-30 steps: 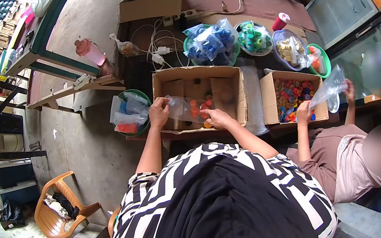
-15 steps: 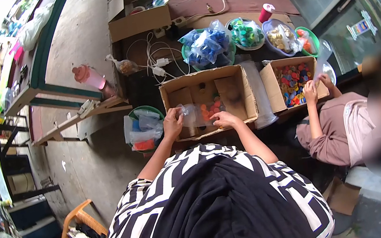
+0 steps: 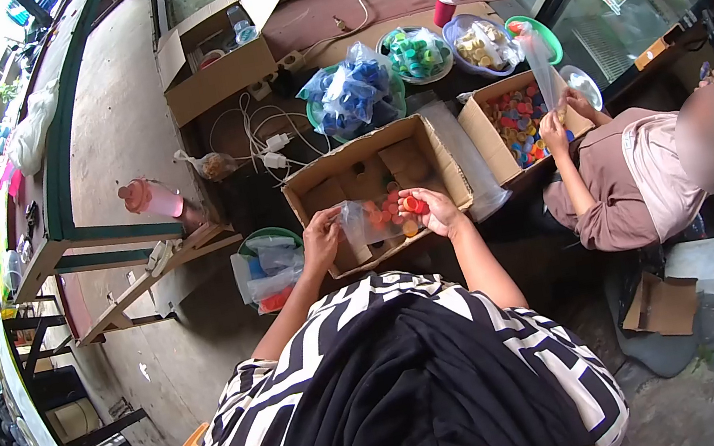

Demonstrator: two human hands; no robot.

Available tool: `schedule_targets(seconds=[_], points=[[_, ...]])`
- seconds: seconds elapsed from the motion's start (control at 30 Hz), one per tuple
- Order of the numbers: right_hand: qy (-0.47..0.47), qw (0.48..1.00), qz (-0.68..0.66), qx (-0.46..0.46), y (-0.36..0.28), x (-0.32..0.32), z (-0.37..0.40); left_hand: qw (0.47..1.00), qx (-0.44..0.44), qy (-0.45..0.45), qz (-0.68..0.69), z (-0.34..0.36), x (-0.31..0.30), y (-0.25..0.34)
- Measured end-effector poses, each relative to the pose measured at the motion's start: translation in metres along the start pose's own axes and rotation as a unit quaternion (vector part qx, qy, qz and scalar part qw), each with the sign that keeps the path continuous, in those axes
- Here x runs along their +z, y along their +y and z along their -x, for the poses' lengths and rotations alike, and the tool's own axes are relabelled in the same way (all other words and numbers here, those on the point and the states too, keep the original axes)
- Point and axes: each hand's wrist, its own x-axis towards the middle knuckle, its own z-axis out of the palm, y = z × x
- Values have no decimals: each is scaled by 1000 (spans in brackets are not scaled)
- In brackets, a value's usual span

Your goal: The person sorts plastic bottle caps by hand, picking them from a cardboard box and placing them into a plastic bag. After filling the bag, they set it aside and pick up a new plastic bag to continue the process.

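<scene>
My left hand [image 3: 322,240] pinches the edge of a clear plastic bag [image 3: 353,223] over the near left side of a cardboard box [image 3: 314,194]. My right hand [image 3: 438,212] is turned palm up at the box's near right, its fingers curled round a few red bottle caps [image 3: 415,205]. Between my hands, more red and orange caps [image 3: 382,212] lie in the box, partly behind the bag. To the left stands a green basin [image 3: 283,234] with bags of blue and red caps.
At right, a co-worker [image 3: 611,161] holds a long clear bag [image 3: 543,78] beside a box of mixed caps [image 3: 518,122]. Behind my box stand basins of bagged blue caps [image 3: 352,96], green caps [image 3: 416,54] and cream caps [image 3: 481,46]. White cables [image 3: 273,142] lie at the back left.
My right hand has turned from palm down over the caps to palm up, with red caps now in it. My left hand still grips the bag. The camera view has rotated.
</scene>
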Motion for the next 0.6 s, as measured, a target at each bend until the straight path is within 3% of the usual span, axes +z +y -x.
schedule_targets(seconds=[0.17, 0.3, 0.4, 0.57, 0.6], points=[[-44, 999, 9, -22, -15, 16, 1, 994, 83, 4, -71, -2, 1, 53], [-86, 992, 74, -48, -51, 62, 15, 994, 82, 12, -70, 2, 9, 101], [-140, 987, 70, -41, -75, 89, 24, 981, 125, 19, -146, 1, 20, 117], [-171, 976, 132, -37, -91, 102, 27, 988, 98, 31, -117, 2, 37, 129], [-180, 959, 208, -62, -95, 105, 31, 988, 98, 34, -111, 1, 39, 129]])
